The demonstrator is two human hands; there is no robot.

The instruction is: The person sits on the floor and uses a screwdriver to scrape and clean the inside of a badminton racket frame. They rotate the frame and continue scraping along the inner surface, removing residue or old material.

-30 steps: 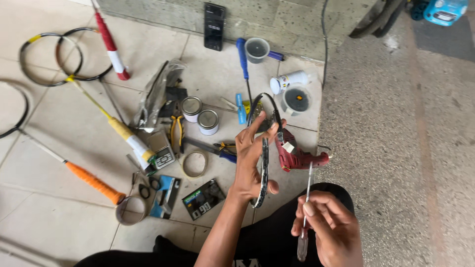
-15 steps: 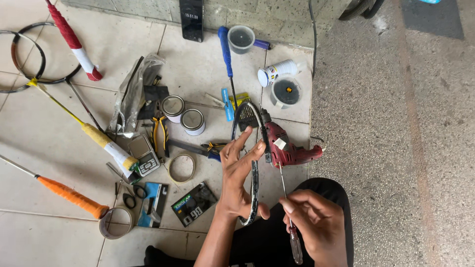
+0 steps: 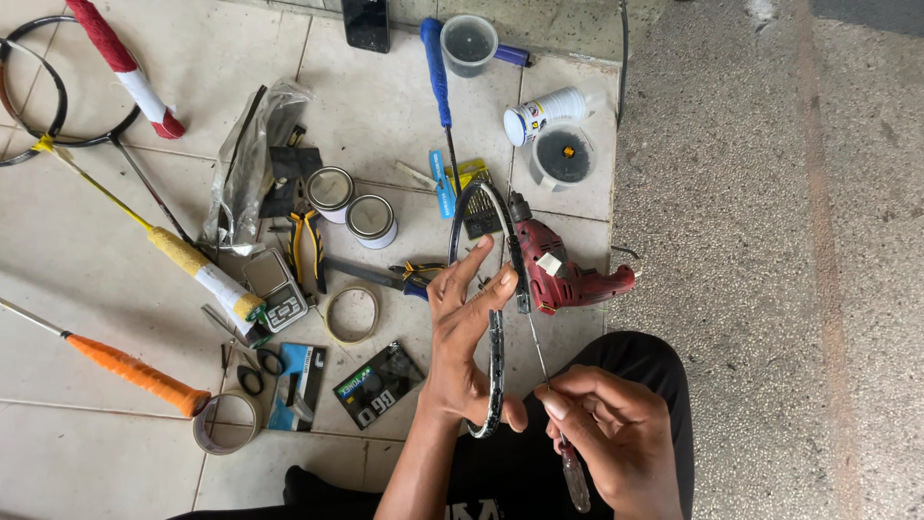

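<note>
Open room: bare rough concrete (image 3: 770,241) from 1 to 5 o'clock. Tiled floor (image 3: 77,481) from 7 to 12 o'clock is crowded, with free tile only at the 7 o'clock corner.

Racket frame (image 3: 496,318) sits at centre, held edge-on. Long axis runs 12 to 6 o'clock, the rounded head end up by the red drill (image 3: 563,270), the lower end curving past the palm. It looks thin and black, with pale flecks along the rim; no strings can be made out.

Left hand (image 3: 462,337) holds the frame against palm and thumb, fingers spread and raised toward 12.

Right hand (image 3: 616,433), at 5 o'clock, is closed on a thin awl (image 3: 553,395); its shaft slants to 11 o'clock and meets the frame, clear handle pointing to 6.

Nearby at 10 o'clock: two tins (image 3: 351,202), pliers (image 3: 308,246), tape ring (image 3: 351,315). At 8 o'clock: an orange-grip racket (image 3: 135,371).
</note>
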